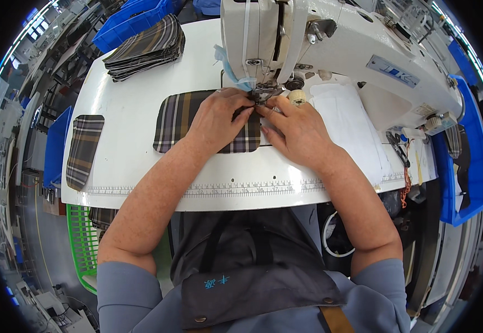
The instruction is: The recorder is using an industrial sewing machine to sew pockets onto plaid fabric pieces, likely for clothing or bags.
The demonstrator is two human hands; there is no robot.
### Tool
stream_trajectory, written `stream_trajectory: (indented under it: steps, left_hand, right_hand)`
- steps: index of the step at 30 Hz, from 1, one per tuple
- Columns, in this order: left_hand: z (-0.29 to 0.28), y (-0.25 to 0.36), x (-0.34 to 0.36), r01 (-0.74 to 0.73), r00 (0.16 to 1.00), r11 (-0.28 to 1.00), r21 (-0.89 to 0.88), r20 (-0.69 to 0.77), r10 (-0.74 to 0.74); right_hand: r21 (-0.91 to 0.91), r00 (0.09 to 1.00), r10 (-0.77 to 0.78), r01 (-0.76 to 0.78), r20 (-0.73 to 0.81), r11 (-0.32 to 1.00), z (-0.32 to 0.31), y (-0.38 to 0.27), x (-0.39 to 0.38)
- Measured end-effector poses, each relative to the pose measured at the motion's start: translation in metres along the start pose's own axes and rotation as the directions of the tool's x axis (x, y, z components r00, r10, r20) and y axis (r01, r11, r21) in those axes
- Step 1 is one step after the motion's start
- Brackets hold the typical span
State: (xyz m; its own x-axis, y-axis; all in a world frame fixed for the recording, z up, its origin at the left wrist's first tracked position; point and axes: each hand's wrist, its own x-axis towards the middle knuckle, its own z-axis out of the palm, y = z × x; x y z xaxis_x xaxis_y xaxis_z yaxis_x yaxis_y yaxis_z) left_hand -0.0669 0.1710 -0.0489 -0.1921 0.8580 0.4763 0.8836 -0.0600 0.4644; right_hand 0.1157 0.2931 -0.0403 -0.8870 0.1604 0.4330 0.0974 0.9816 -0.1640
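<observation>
A dark plaid fabric piece [175, 119] with rounded corners lies flat on the sewing machine's table, its far right edge at the presser foot [261, 95]. My left hand [219, 117] rests over this piece, fingers bent and closed on it close beside the foot. From the other side, my right hand [300, 133] has its fingertips closed at the fabric's right edge, just in front of the foot. The sewing machine [330, 50] stands over both hands. My fingers partly cover the fabric under the needle, so the stitching point is hidden.
A stack of plaid pieces [147, 47] sits at the far left, and another plaid piece [85, 150] lies by the left edge. White sheets [344, 122] cover the table's right part, near black scissors [398, 149]. Blue bins [463, 205] and a green basket [81, 238] flank the table.
</observation>
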Motion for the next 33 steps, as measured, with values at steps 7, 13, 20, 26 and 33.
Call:
stream_trajectory:
  steps: [7, 13, 20, 26, 33]
  left_hand:
    - [-0.002, -0.003, 0.001, 0.01, 1.0, 1.0, -0.028, 0.003, -0.01]
    - [-0.011, 0.0, -0.014, -0.182, 0.983, 0.975, 0.129, -0.008, 0.185]
    - [-0.029, 0.015, -0.038, -0.044, 0.959, 0.971, -0.235, 0.263, 0.107]
    - [-0.031, -0.001, -0.026, -0.088, 0.951, 0.951, -0.295, 0.259, 0.169]
    - [-0.024, -0.013, -0.015, -0.127, 0.953, 0.958, -0.258, 0.235, 0.19]
  right_hand:
    - [0.07, 0.986, -0.132, 0.139, -0.1, 0.988, 0.001, 0.003, 0.0]
    - [0.184, 0.978, -0.202, 0.209, -0.057, 0.96, -0.011, -0.014, -0.016]
    - [0.25, 0.984, -0.167, 0.178, -0.066, 0.952, -0.018, -0.018, -0.025]
    - [0.228, 0.986, -0.158, 0.165, -0.047, 0.96, -0.013, -0.014, -0.014]
    - [0.199, 0.992, -0.109, 0.119, -0.063, 0.973, -0.009, -0.007, -0.002]
